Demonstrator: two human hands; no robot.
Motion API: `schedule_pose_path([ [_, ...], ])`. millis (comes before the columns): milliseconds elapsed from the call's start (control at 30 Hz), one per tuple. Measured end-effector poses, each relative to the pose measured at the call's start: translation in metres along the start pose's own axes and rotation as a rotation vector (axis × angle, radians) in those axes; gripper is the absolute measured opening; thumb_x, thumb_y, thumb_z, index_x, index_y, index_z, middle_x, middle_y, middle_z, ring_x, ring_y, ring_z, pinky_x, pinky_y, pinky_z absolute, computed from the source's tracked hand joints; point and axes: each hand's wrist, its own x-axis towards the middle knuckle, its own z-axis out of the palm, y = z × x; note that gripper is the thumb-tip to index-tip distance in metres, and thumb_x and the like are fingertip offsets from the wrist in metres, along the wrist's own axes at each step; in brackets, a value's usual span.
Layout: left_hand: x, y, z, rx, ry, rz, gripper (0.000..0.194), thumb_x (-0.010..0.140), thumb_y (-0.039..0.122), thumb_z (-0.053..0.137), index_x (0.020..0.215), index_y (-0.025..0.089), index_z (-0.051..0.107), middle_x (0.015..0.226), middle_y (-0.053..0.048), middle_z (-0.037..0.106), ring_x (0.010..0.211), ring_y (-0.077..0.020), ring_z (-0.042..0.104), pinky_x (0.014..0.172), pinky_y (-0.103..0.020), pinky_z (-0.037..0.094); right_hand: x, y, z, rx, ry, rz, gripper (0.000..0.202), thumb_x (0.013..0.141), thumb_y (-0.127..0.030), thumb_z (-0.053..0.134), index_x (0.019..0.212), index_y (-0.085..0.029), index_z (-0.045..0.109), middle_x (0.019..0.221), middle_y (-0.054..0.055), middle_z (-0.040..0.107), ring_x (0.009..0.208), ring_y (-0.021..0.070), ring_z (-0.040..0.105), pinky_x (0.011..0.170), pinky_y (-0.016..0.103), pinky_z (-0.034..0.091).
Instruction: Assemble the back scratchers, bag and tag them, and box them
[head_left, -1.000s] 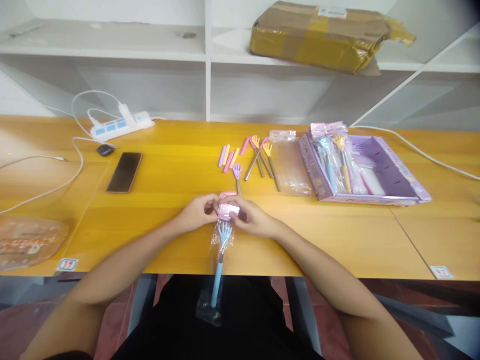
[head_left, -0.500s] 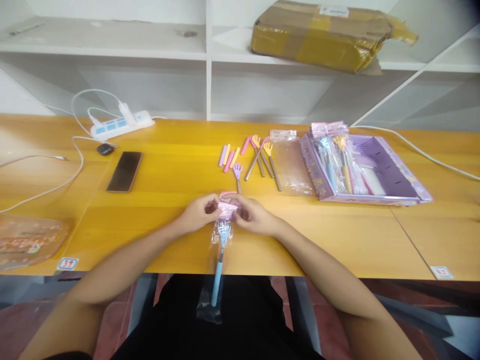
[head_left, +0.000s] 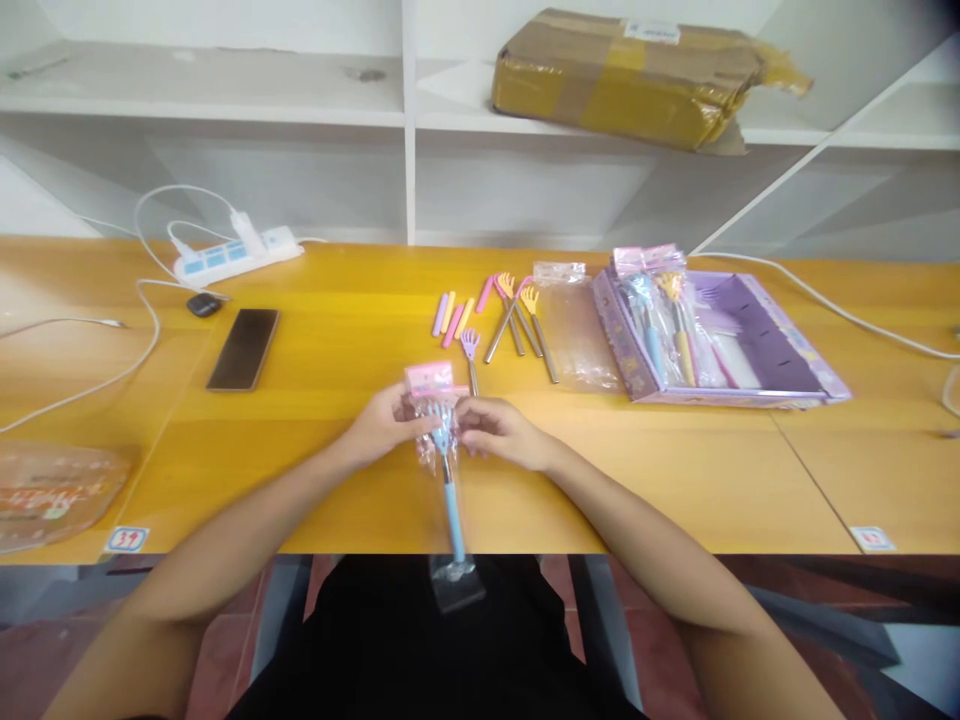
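A clear bag with a pink header holds a blue back scratcher point(head_left: 453, 510), its claw up and its handle over the table's front edge. My left hand point(head_left: 390, 424) pinches the bag beside the claw, thumb across its front. On the other side my right hand point(head_left: 498, 430) is at the bag's edge, fingers bent and thumb close to them; whether it grips the plastic is hard to tell. Behind my hands lies a purple claw point(head_left: 470, 343) with a metal rod. Farther back are yellow claws point(head_left: 529, 300) on rods and several coloured handle sleeves point(head_left: 458, 322).
A purple box point(head_left: 780, 330) with bagged scratchers stands at the right, beside flat clear bags point(head_left: 577, 335). On the left are a phone point(head_left: 243, 349), a power strip point(head_left: 236, 254) with cables and an orange-printed pouch point(head_left: 60, 495). A taped carton point(head_left: 622, 80) sits on the shelf.
The bagged scratcher has moved up and its lower end has swung right. My left hand has shifted from the pink header to beside the claw. The header now stands above my fingers.
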Motion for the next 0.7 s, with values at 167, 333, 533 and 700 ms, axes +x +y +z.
schedule_pose_path([
  [167,0.006,0.001,-0.003,-0.137,0.385,0.196,0.052,0.079,0.04,0.092,0.119,0.018,0.066,0.094,-0.002,0.075,0.071,-0.0131,0.069,0.06,-0.023,0.055,0.005,0.001,0.007,0.081,0.025,0.035,0.044,0.083,-0.047,0.091,0.099,-0.02,0.06,0.088,-0.003,0.063,0.076,0.0108,0.064,0.073,0.025,0.055],
  [333,0.002,0.005,0.002,-0.225,0.491,0.294,0.052,0.077,0.039,0.094,0.116,0.021,0.065,0.097,0.0,0.075,0.079,-0.0128,0.07,0.069,-0.023,0.057,0.008,-0.008,0.005,0.021,0.097,0.001,0.04,0.086,-0.046,0.088,0.095,-0.018,0.061,0.092,-0.001,0.064,0.078,0.0101,0.061,0.073,0.024,0.052],
  [533,0.002,0.004,0.0,-0.252,0.305,0.313,0.047,0.095,0.063,0.07,0.116,0.024,0.058,0.098,-0.003,0.078,0.081,-0.0191,0.075,0.078,-0.035,0.06,0.011,-0.013,-0.01,-0.061,0.164,-0.006,0.042,0.087,-0.052,0.084,0.102,-0.019,0.062,0.089,-0.001,0.067,0.077,0.0119,0.064,0.075,0.027,0.055],
  [700,0.003,-0.002,-0.003,-0.145,0.088,0.248,0.051,0.102,0.07,0.051,0.119,0.022,0.053,0.103,-0.011,0.081,0.086,-0.0255,0.078,0.081,-0.042,0.059,-0.001,-0.047,-0.072,-0.373,0.608,-0.107,0.032,0.088,-0.046,0.078,0.106,-0.02,0.071,0.097,0.005,0.075,0.086,0.0185,0.069,0.083,0.034,0.057],
])
